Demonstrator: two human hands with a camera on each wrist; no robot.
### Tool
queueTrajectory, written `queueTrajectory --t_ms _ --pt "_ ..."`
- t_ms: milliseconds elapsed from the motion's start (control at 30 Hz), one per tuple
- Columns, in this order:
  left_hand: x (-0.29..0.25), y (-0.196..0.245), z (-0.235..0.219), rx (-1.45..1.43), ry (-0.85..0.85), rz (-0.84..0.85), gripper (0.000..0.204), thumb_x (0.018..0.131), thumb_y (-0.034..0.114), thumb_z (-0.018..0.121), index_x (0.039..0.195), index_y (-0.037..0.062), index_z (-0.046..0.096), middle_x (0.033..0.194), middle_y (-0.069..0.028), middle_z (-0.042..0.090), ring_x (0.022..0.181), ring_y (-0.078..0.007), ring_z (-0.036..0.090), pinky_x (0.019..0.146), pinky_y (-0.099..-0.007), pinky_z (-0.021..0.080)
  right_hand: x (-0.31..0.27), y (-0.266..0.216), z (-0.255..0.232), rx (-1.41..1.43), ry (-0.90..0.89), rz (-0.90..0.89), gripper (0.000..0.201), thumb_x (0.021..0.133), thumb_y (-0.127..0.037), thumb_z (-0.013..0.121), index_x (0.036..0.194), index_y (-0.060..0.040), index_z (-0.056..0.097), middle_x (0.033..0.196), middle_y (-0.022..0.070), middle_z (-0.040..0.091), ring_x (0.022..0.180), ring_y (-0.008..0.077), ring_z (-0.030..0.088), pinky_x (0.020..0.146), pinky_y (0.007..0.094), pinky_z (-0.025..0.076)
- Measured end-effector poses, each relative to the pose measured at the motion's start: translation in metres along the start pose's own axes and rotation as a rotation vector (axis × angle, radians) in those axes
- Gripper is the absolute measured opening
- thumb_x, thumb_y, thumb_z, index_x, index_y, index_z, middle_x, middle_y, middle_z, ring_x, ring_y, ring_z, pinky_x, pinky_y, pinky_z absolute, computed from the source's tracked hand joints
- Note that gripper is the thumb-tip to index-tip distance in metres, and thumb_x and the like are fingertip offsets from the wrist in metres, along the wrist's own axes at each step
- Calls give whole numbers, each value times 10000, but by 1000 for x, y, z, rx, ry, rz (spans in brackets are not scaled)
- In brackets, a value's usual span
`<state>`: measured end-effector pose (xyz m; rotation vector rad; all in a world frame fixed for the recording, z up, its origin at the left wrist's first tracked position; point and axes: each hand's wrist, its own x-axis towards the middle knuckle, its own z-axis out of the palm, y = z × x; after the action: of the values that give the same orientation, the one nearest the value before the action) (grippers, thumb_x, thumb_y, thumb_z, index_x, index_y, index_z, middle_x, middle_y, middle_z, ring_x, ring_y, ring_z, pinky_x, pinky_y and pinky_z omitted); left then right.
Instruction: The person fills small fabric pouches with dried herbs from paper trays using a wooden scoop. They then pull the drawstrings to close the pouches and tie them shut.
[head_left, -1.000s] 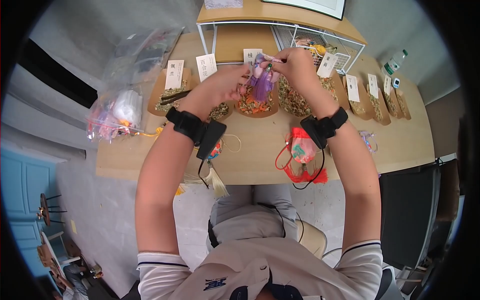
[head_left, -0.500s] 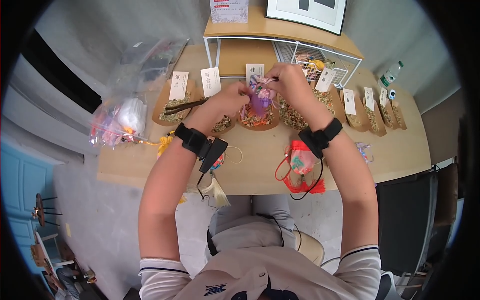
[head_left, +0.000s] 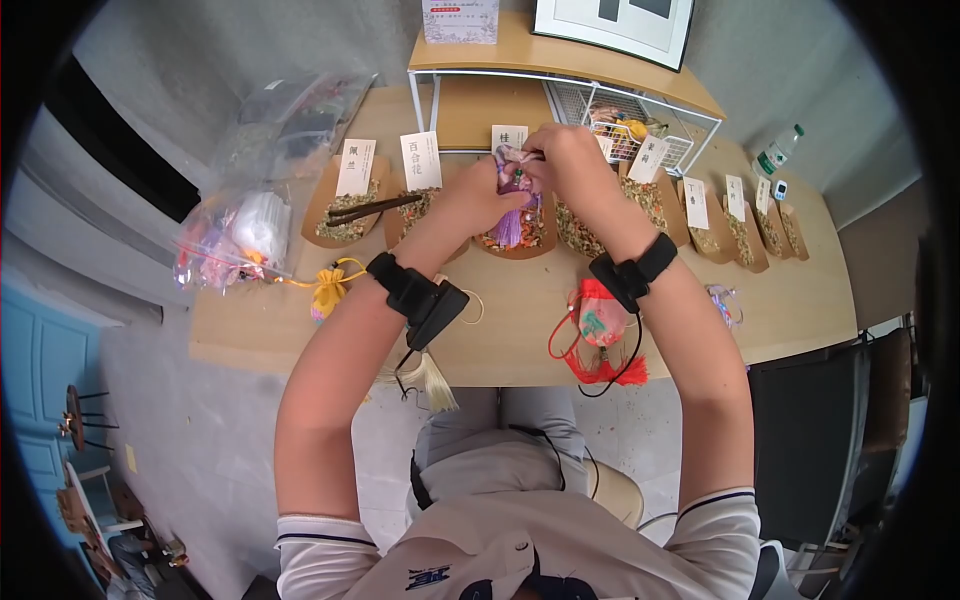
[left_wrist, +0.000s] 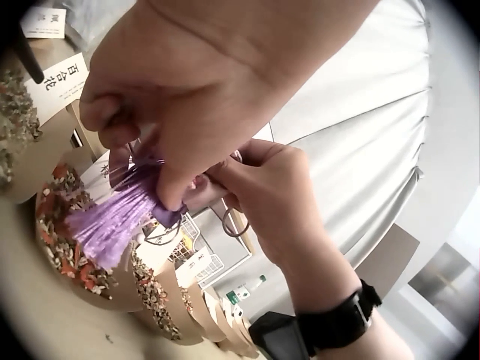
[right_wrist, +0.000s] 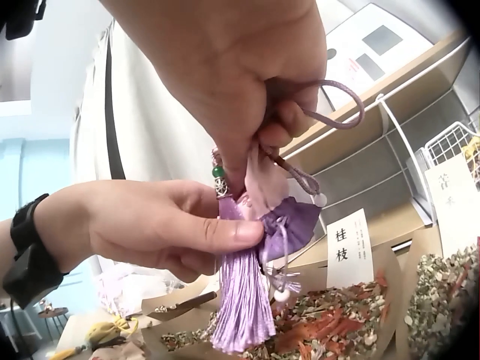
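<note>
Both hands hold a small purple and pink drawstring pouch (right_wrist: 291, 225) over a paper tray of orange-flecked dried herbs (right_wrist: 322, 326). In the right wrist view, the left hand (head_left: 480, 205) pinches the pouch, its thumb lying across the purple fabric. The right hand (head_left: 575, 165) grips the gathered pink cloth from above, a purple cord loop (right_wrist: 349, 112) sticking out beside its fingers. A lilac tassel (right_wrist: 244, 304) with a green bead (right_wrist: 218, 172) hangs from the pouch. Part of the pouch is hidden behind the fingers.
Several labelled herb trays stand along the table, with dark tongs (head_left: 375, 208) across the left ones. Nearer lie a yellow pouch (head_left: 328, 292) and a red tasselled pouch (head_left: 604, 322). A wire basket (head_left: 655, 150), a bottle (head_left: 778, 155) and a plastic bag (head_left: 225, 240) stand around them.
The left hand, apart from the pouch a second ago, has come in from the left and now pinches it. The right hand keeps hold; the tassel swung and now hangs down. The head view tilted slightly.
</note>
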<state>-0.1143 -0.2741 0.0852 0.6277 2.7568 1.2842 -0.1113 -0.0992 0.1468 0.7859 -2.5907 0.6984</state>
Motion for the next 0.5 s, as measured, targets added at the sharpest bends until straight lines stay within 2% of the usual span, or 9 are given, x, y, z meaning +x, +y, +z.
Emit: queueTrajectory --t_ms 100,133,233,300,367,433,500 --pt "-2 8 -3 204 14 -70 524 832 154 738 1261 -40 507 1002 -178 698 912 -271 684 803 -371 526 -2 6 -1 13 -44 7 210 733 45 704 933 -12 735 870 179 658 846 343 672 728 394 533" --pt "-4 13 -5 291 20 -102 514 835 134 726 1270 -34 510 1010 -177 699 917 -261 686 797 -366 527 -3 7 -1 12 -30 -68 208 735 44 707 937 -1 730 879 175 657 845 334 673 726 389 535" --pt "-1 -9 -11 -56 -108 -76 462 848 64 671 1277 -15 517 1003 -145 695 901 -228 682 795 -341 526 -11 2 -4 1 2 -248 213 737 33 711 950 24 718 912 159 653 848 312 670 715 378 536" --pt "5 -26 -10 -302 -140 -145 430 882 46 624 1296 6 515 1031 -124 675 908 -199 662 790 -328 525 -22 -10 -9 -11 12 -302 223 738 16 708 961 27 714 939 144 649 856 303 661 703 375 532" --pt "7 -35 -7 -456 -121 -251 408 918 42 582 1319 23 511 1081 -110 655 942 -181 648 796 -320 522 -28 -3 -2 -100 56 -513 247 724 -12 703 970 7 717 950 112 641 848 279 648 682 367 522" --pt "-9 1 -20 -518 -49 -397 394 955 52 544 1347 35 507 1153 -104 636 1004 -173 639 813 -317 519 -37 -1 -2 -195 84 -656 267 707 -33 699 973 -9 719 947 86 632 831 254 631 667 356 514" --pt "-19 14 -27 -556 -78 -402 386 984 99 544 1365 50 505 1241 -107 609 1073 -170 623 851 -309 513 -53 -8 -4 -298 95 -735 284 687 -49 695 968 -22 720 930 66 622 807 228 613 656 341 509"
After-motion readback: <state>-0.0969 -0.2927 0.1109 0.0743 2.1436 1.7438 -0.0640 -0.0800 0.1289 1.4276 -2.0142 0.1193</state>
